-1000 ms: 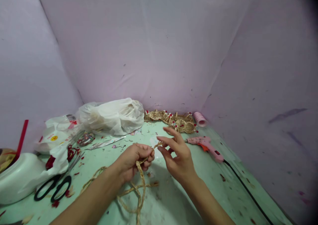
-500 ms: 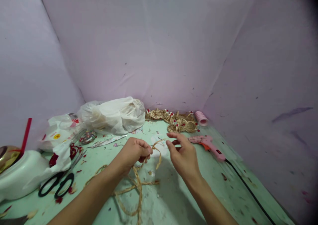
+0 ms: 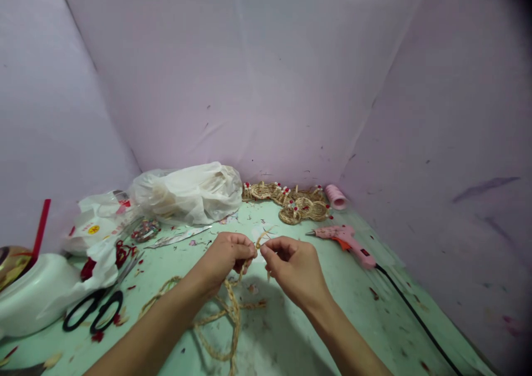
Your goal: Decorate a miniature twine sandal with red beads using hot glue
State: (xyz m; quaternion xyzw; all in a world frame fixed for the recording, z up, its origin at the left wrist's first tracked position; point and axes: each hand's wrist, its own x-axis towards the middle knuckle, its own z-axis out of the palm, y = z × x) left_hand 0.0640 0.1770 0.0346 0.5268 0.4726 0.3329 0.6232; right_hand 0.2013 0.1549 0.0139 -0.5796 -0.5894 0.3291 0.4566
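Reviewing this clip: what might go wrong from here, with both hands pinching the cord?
The braided cord has thin loose strands at its end, between the left hand and right hand; they might slip or fray. Its slack loops lie by the left forearm, which could snag them. The pink glue gun lies with its nozzle near the right hand; whether it is hot cannot be told, but a brush could burn.
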